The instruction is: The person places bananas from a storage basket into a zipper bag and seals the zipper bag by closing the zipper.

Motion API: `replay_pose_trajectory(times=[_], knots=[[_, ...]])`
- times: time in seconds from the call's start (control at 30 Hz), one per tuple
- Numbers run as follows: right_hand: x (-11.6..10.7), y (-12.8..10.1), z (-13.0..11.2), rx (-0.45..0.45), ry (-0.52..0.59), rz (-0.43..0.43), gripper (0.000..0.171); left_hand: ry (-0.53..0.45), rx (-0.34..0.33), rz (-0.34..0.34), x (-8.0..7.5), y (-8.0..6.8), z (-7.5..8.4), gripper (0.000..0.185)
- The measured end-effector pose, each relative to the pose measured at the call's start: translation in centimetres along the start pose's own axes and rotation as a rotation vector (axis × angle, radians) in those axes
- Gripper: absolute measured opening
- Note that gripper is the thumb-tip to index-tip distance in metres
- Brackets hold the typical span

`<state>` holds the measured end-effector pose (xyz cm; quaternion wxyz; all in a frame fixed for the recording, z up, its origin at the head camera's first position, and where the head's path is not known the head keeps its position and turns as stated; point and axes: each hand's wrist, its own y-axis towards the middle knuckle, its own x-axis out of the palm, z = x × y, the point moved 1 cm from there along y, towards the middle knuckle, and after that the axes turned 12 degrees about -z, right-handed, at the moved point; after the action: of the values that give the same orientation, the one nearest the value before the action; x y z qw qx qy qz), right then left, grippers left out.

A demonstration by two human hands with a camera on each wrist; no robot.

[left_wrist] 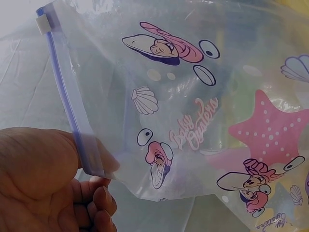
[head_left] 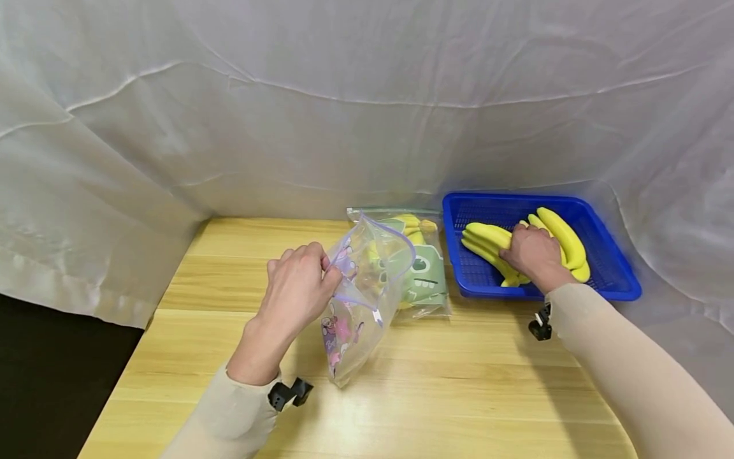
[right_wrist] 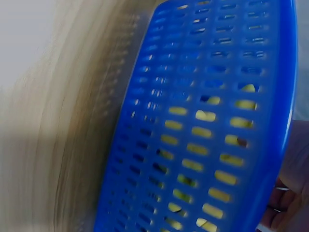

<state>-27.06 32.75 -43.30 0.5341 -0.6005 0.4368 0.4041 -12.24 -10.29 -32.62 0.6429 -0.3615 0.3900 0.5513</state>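
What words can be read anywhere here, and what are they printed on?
"Baby Oysters": pink script on the clear zip bag that the left hand pinches by its zip strip.
The same script repeats near that bag's lower corner, cut off, unreadable.
The green cartoon bag shows no readable words.
The blue basket: none.

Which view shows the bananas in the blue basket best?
The head view: the bananas lie in the blue basket under the right hand. The right wrist view shows only yellow through the basket slots; the left wrist view shows none.

Beige long sleeves (head_left: 625,357), small black clip-on camera mounts (head_left: 289,393) at both wrists
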Motion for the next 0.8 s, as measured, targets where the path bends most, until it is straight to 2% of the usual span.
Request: replay_pose_trajectory(times=[0.13,0.37,0.6,0.8], knots=[[-0.1,0.1,0.1,-0.018,0.012,-0.043,0.064,0.000,-0.006,0.000,-0.1,0.0,-0.1,0.012],[-0.2,0.7,0.1,-0.005,0.079,-0.136,0.105,-0.002,-0.005,-0.008,0.0,0.1,-0.1,0.012],[-0.4,0.5,-0.4,0.002,0.095,-0.234,0.098,-0.008,-0.003,-0.017,0.1,0.0,-0.1,0.012],[0.2,0.3,-1.2,0.039,0.116,-0.205,0.100,-0.011,-0.002,-0.021,0.1,0.1,0.0,0.012]])
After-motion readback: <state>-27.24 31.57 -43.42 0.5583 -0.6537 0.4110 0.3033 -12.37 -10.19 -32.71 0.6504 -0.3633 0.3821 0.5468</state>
